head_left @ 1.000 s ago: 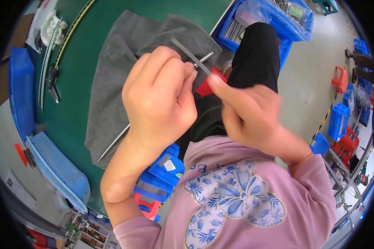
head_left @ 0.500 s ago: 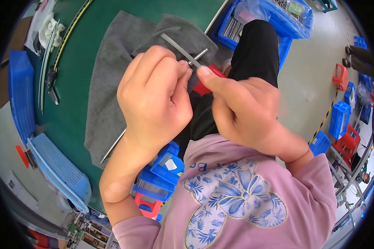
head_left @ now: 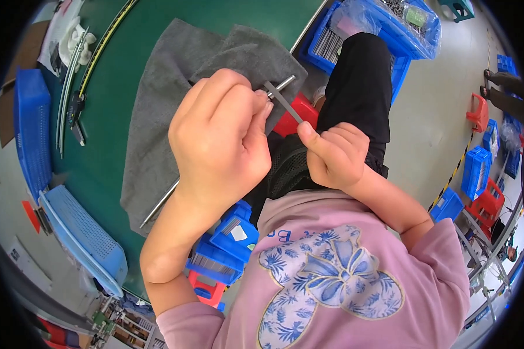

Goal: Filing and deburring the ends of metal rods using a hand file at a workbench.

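My left hand [head_left: 218,131] is closed on a thin shiny metal rod [head_left: 286,82], whose tip sticks out past the fingers. A rod length [head_left: 160,203] also shows below the left wrist; whether it is the same rod is hidden. My right hand [head_left: 337,154] grips a narrow flat grey file [head_left: 288,107], thumb laid along it; its handle end is hidden in the fist. The file slants across the rod near its tip, beside the left fingertips. Beneath the left hand a grey cloth [head_left: 157,116] is spread over the green tabletop [head_left: 108,154].
On the table's left lie thin rods [head_left: 66,99], a caliper [head_left: 75,110] and blue baskets [head_left: 87,232]. Blue bins [head_left: 404,75] with metal parts stand beyond my knee, others [head_left: 221,256] below my left arm. Red stools [head_left: 300,110] stand near the table and farther right.
My right hand has drawn back down and to the right with the file, so less of the file reaches past the rod. My left hand stays nearly in place.
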### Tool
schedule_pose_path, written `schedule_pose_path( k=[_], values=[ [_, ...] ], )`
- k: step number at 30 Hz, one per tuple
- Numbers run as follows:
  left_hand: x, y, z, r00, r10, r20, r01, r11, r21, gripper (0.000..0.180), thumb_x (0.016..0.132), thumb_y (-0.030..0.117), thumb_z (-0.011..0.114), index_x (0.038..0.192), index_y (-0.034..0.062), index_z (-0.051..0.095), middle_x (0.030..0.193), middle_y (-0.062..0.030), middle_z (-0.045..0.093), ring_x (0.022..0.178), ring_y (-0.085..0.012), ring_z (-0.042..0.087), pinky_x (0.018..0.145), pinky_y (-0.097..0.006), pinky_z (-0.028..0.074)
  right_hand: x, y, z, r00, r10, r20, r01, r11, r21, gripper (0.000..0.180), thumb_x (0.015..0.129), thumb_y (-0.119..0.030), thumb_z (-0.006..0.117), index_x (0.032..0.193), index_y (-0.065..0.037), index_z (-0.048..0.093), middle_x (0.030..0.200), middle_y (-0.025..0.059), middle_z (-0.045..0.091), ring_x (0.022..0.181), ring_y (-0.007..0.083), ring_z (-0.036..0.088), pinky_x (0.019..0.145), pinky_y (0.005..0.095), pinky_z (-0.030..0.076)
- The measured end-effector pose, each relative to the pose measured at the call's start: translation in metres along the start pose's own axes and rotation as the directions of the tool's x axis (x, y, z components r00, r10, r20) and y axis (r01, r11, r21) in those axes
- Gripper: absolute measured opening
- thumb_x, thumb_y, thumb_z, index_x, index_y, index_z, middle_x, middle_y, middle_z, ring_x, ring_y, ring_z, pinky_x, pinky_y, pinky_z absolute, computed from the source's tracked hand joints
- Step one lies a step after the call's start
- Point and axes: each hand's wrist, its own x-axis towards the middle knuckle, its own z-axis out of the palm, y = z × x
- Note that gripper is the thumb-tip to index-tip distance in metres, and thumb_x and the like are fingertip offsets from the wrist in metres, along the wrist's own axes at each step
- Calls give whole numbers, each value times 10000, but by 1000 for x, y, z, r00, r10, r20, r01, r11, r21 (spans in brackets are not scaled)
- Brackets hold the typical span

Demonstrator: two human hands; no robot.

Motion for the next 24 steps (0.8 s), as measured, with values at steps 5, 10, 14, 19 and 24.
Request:
schedule_pose_path(
  k=[5,10,14,19,24],
  values=[
    [1,-1,0,1000,3,7,-3,1000,-16,205,616,-72,711,716,21,558,721,-83,533,621,-273,539,538,-355,434,22,2,17,987,-68,-148,69,998,2,522,571,97,627,1087,35,679,569,19,466,430,165,434,440,297,337],
    [-2,-1,0,1000,10,19,-10,1000,1,204,621,-69,711,714,23,554,719,-84,533,620,-273,538,538,-354,433,4,5,12,990,-92,-103,90,996,-19,529,572,96,647,1097,35,676,549,11,433,414,157,413,430,289,313],
    [-5,-1,-4,1000,20,21,-20,1000,-2,202,627,-71,709,716,22,553,723,-84,536,622,-273,540,540,-352,436,15,6,29,974,-90,-210,80,995,-56,507,576,-16,648,1071,-86,734,522,-27,387,413,121,395,413,264,320],
    [-2,-4,-3,999,8,37,-9,1000,22,196,634,-70,704,718,20,552,731,-85,539,631,-276,547,544,-353,437,13,18,23,985,-154,-81,155,988,0,560,583,68,680,1142,34,655,559,10,461,433,164,453,433,279,343],
    [8,5,-3,998,58,-2,-58,998,4,170,639,-65,694,744,15,585,756,-104,560,657,-301,563,582,-373,462,13,20,7,983,-140,-121,128,987,-101,438,631,-30,710,1059,-126,729,502,-39,423,389,122,410,378,269,321]
  ],
)
